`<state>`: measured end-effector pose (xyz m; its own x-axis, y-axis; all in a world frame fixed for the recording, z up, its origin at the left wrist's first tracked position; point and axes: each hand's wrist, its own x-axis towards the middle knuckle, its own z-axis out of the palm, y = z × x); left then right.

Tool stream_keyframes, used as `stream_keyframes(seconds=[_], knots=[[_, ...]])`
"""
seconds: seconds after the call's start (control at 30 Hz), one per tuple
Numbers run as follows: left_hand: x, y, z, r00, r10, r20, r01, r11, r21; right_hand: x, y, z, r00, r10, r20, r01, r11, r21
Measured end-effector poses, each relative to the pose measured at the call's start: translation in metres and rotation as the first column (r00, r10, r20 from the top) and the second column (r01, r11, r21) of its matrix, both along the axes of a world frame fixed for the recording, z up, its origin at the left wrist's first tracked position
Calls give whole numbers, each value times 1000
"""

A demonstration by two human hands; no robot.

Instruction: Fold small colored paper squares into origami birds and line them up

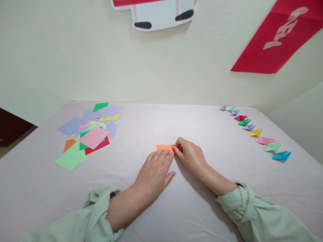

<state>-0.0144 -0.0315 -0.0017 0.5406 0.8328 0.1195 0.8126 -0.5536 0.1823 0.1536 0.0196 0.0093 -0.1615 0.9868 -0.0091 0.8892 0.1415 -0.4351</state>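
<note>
One narrow rectangle of orange paper (161,147), smooth and matte, lies near the middle of our worktop (141,126), its long side running left to right. Our left hand (154,170) rests over its near edge, palm down, fingers stretched and pressing flat rather than grasping, the thumb held apart. Our right hand (193,155) grasps the right-hand end of the paper between forefinger and thumb, the remaining fingers curled in. Our fingertips cover so much of that end that we cannot be sure how many layers are folded there. Pale green sleeves (101,213), rolled in thick, rumpled cuffs, leave our wrists bare. Beneath everything, the pale covering (176,222) of the worktop looks like soft fabric, faintly creased towards us. To our left spreads a loose pile (88,136) of flat, crisp-cornered sheets: a pink sheet (95,137) lies on top, partly over a red sheet (100,146), with a light green sheet (71,158) at the near side, an orange corner (69,145) peeking out beside it, and lavender sheets (72,125) behind. To our right, ten small folded shapes (255,133) stand in a slanting row, sharp-pointed and angular, from a blue one (282,156) nearest us to a lavender one (223,108) at the far end. On the plain wall (151,67) beyond hang a red banner (254,58) with pale lettering and a white cutout (161,15) with black ovals.
</note>
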Motion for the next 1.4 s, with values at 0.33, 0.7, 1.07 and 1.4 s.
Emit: stream_keyframes(seconds=[0.33,0.7,1.07,1.4], knots=[[-1,0,-2,1000,-2,3,2,1000,-6,0,0,0,1000,0,-2,0,1000,0],[-1,1,-2,1000,1,23,0,1000,-19,1,0,-2,1000,2,2,-2,1000,8],[-1,2,-3,999,4,35,-3,999,-35,0,-1,2,1000,0,4,0,1000,-3],[0,2,-2,1000,-4,2,4,1000,-16,11,2,-3,986,17,-168,-13,999,30]])
